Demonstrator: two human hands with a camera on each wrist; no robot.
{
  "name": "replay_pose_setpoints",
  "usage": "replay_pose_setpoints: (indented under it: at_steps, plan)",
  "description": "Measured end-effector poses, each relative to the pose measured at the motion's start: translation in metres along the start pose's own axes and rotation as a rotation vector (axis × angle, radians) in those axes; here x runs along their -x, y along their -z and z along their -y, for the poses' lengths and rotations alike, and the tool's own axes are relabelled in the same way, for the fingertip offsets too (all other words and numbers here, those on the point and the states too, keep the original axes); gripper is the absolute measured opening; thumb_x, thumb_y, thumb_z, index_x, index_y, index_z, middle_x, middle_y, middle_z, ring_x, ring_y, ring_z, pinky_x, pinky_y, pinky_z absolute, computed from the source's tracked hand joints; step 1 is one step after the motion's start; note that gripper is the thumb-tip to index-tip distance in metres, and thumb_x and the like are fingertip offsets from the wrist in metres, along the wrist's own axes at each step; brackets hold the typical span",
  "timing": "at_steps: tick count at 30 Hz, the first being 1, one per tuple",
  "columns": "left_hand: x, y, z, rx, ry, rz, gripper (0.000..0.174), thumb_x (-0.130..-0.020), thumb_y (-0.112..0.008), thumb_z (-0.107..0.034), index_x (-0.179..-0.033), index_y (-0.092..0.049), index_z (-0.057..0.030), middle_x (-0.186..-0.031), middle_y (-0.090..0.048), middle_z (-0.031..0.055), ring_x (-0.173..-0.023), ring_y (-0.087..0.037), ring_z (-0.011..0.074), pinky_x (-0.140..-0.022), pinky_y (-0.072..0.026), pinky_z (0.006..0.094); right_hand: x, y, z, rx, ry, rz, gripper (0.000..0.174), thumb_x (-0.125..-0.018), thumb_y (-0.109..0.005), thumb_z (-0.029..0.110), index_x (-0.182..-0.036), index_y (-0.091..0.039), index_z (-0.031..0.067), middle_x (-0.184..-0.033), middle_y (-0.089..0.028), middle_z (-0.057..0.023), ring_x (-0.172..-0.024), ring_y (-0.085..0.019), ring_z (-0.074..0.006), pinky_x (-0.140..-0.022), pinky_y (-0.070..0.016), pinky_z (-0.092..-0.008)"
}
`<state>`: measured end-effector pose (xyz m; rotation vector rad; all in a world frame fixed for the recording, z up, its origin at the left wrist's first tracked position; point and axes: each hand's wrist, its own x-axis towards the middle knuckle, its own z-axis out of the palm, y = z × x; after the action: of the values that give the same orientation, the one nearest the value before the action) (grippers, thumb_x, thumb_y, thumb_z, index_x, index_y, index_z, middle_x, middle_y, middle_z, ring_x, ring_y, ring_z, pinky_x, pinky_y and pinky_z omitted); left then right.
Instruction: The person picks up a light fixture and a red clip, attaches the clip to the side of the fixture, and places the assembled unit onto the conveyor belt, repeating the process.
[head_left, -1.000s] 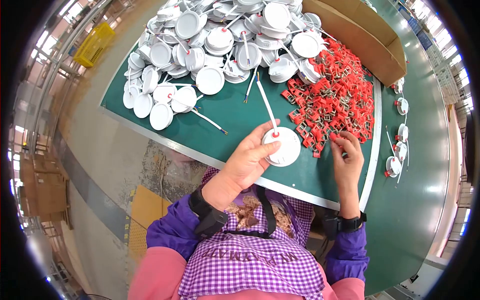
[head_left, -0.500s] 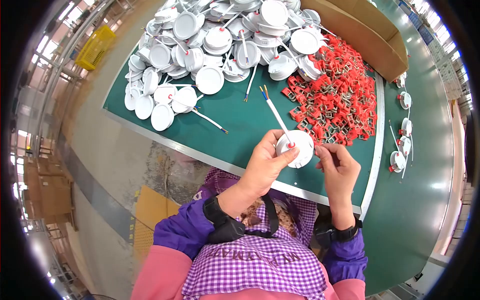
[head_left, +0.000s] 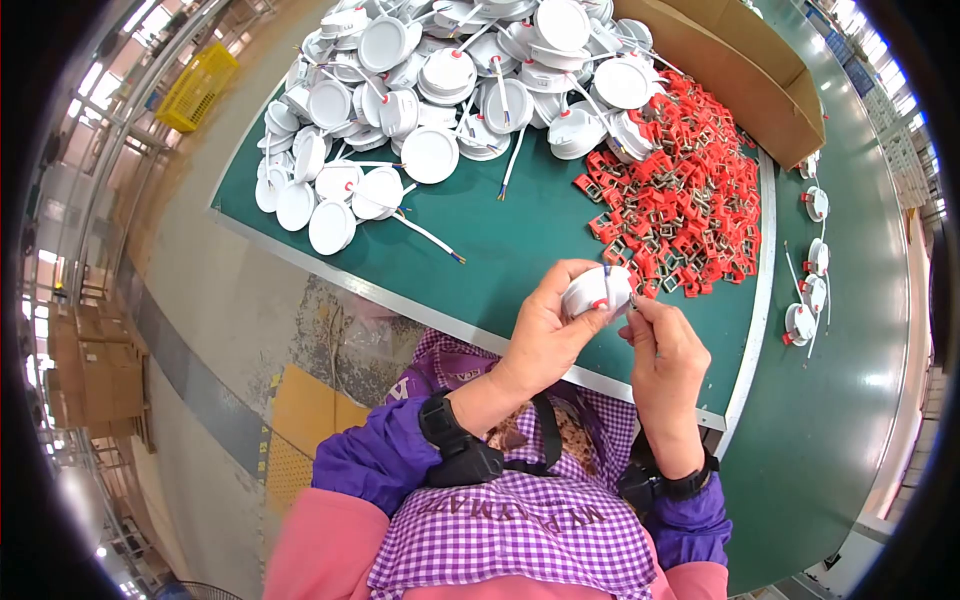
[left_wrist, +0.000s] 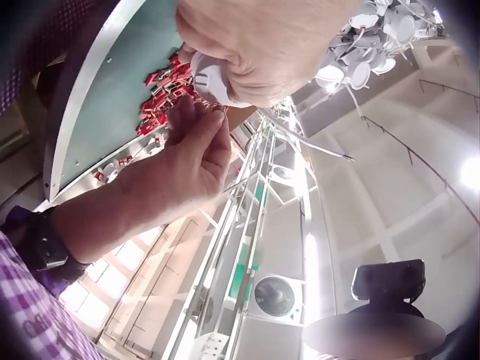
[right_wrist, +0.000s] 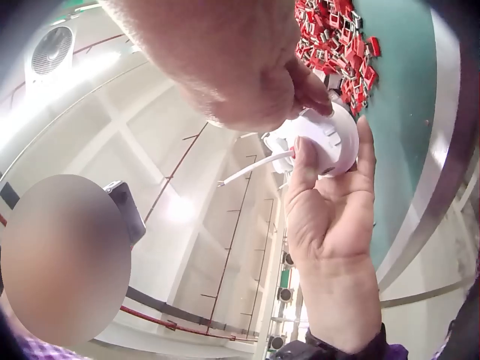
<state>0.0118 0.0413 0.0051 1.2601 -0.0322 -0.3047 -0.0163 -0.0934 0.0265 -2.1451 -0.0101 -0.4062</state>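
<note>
Disc pile (head_left: 431,155): on table (head_left: 490,245) | clips (head_left: 690,200): right of disc pile | carton (head_left: 762,105): behind clips

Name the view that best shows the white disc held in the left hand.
The right wrist view: the white disc appears large, its cable clear. The head view shows it small; in the left wrist view, the left hand hides much.

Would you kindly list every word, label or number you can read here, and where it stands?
"MY PLAYMAT", partly lost in folds: on the checked apron.
Marks by the yellow floor panel: too small to read.
Any print on the held white disc: too small to read.
</note>
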Motion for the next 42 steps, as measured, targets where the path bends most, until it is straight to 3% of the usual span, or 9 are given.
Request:
replay_pose_setpoints:
  at_steps: [9,11,14,26,28,32,34,40,42]
  plan:
    - [0.002,0.006,-0.007,-0.141,-0.022,0.080,0.031,-0.084,-0.062,-0.001,-0.113,-0.051,-0.0038,-0.100,-0.058,0.0022,-0.091,-0.055,0.0078,-0.078,-0.0470,0.0243,0.003,0.001,-0.013,-0.034,-0.019,-0.020,0.014,-0.080,-0.063,-0.003,-0.093,-0.057,-0.0011,-0.077,-0.061,-0.0101,-0.066,-0.064,-0.0166,-0.056,-0.0487,-0.0253]
    - [0.007,0.008,-0.015,-0.079,0.047,0.093,0.030,-0.082,-0.064,-0.002,-0.110,-0.054,-0.0041,-0.096,-0.059,0.0005,-0.086,-0.054,0.0061,-0.074,-0.0467,0.0230,0.006,0.003,-0.011,-0.635,-0.387,0.058,0.024,-0.081,-0.063,-0.002,-0.104,-0.054,-0.0024,-0.089,-0.063,-0.0097,-0.073,-0.064,-0.0143,-0.059,-0.0491,-0.0232]
    - [0.011,0.013,-0.015,-0.066,0.070,0.145,0.030,-0.082,-0.064,-0.002,-0.110,-0.054,-0.0035,-0.095,-0.058,-0.0004,-0.086,-0.053,0.0058,-0.074,-0.0467,0.0225,0.009,0.008,-0.016,-0.744,-0.508,0.216,0.034,-0.083,-0.062,-0.003,-0.114,-0.049,-0.0046,-0.101,-0.062,-0.0117,-0.078,-0.064,-0.0139,-0.061,-0.0503,-0.0231]
    - [0.012,0.013,-0.005,-0.038,0.271,0.199,0.031,-0.082,-0.064,-0.003,-0.110,-0.052,-0.0036,-0.095,-0.058,0.0003,-0.083,-0.055,0.0062,-0.074,-0.0470,0.0238,0.007,0.020,-0.051,-0.831,-0.616,0.420,0.033,-0.080,-0.066,0.002,-0.110,-0.054,-0.0068,-0.093,-0.064,-0.0119,-0.074,-0.064,-0.0138,-0.065,-0.0532,-0.0256]
    - [0.009,0.018,-0.009,-0.223,0.204,0.174,0.034,-0.081,-0.065,-0.002,-0.112,-0.051,-0.0032,-0.098,-0.059,0.0016,-0.087,-0.056,0.0078,-0.076,-0.0467,0.0242,-0.003,0.023,-0.059,-0.215,-0.503,0.246,0.025,-0.080,-0.067,0.006,-0.102,-0.061,-0.0032,-0.089,-0.065,-0.0093,-0.068,-0.062,-0.0110,-0.057,-0.0495,-0.0264]
    - [0.004,0.028,-0.028,-0.481,0.062,0.112,0.037,-0.077,-0.066,0.002,-0.111,-0.052,-0.0011,-0.099,-0.062,0.0050,-0.088,-0.058,0.0105,-0.079,-0.0465,0.0251,-0.018,0.016,-0.081,0.393,-0.060,0.075,0.014,-0.079,-0.065,0.012,-0.088,-0.064,0.0022,-0.081,-0.061,-0.0133,-0.068,-0.062,-0.0286,-0.061,-0.0486,-0.0362]
    - [0.002,0.033,-0.033,-0.465,0.065,0.095,0.034,-0.076,-0.066,0.004,-0.108,-0.054,0.0004,-0.098,-0.063,0.0071,-0.088,-0.060,0.0124,-0.080,-0.0478,0.0271,-0.021,0.014,-0.079,0.402,-0.045,0.108,0.012,-0.079,-0.062,0.011,-0.086,-0.061,0.0022,-0.083,-0.060,-0.0152,-0.073,-0.059,-0.0347,-0.064,-0.0484,-0.0399]
    - [0.001,0.035,-0.032,0.543,0.450,-0.012,0.036,-0.080,-0.060,0.004,-0.115,-0.050,-0.0022,-0.110,-0.059,0.0101,-0.101,-0.059,0.0197,-0.088,-0.0498,0.0356,-0.031,0.020,-0.078,0.513,-0.143,0.280,0.014,-0.076,-0.061,0.011,-0.084,-0.054,0.0015,-0.078,-0.060,-0.0174,-0.071,-0.060,-0.0339,-0.063,-0.0470,-0.0421]
    - [0.002,0.032,-0.031,0.541,0.466,0.003,0.041,-0.081,-0.061,0.002,-0.118,-0.047,-0.0037,-0.111,-0.057,0.0091,-0.101,-0.059,0.0195,-0.087,-0.0498,0.0348,-0.031,0.027,-0.072,0.296,-0.146,0.131,0.010,-0.077,-0.060,0.006,-0.081,-0.054,0.0001,-0.069,-0.060,-0.0160,-0.060,-0.061,-0.0270,-0.057,-0.0471,-0.0348]
